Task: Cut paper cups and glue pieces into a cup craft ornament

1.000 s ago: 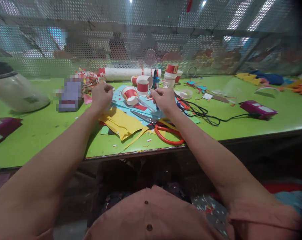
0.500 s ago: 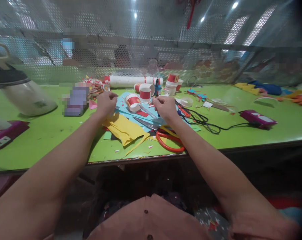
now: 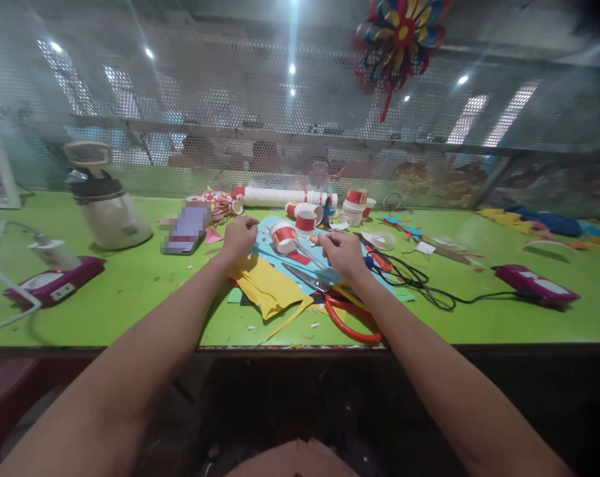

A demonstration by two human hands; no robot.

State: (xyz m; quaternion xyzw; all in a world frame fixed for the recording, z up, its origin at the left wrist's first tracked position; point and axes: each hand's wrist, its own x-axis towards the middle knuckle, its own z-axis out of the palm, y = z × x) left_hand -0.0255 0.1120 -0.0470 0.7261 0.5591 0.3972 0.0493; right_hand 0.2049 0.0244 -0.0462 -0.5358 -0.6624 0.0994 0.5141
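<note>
My left hand (image 3: pixel 240 238) is closed, fingertips together, at the left edge of some light blue sheets (image 3: pixel 267 228); anything in its pinch is too small to make out. On the right, my right hand (image 3: pixel 342 253) pinches something small I cannot make out. Between them a red-and-white paper cup (image 3: pixel 283 237) lies tipped, beside a second cup (image 3: pixel 306 224). Yellow paper (image 3: pixel 267 285) lies below my left hand. Scissors with red handles (image 3: pixel 352 326) rest partly under my right wrist, blades pointing left.
On the green table (image 3: pixel 150 311) are a phone (image 3: pixel 187 227), a large jug (image 3: pixel 111 215) and purple power strips (image 3: pixel 56 281) (image 3: pixel 536 285). A black cable (image 3: pixel 419 278) coils right of my right hand. Behind stand stacked cups (image 3: pixel 354 207) and a white roll (image 3: pixel 274 197).
The view has tilted up and turned left, so the table sits lower and further right in the picture. Both hands stay in nearly the same place over the table, fingers still closed.
</note>
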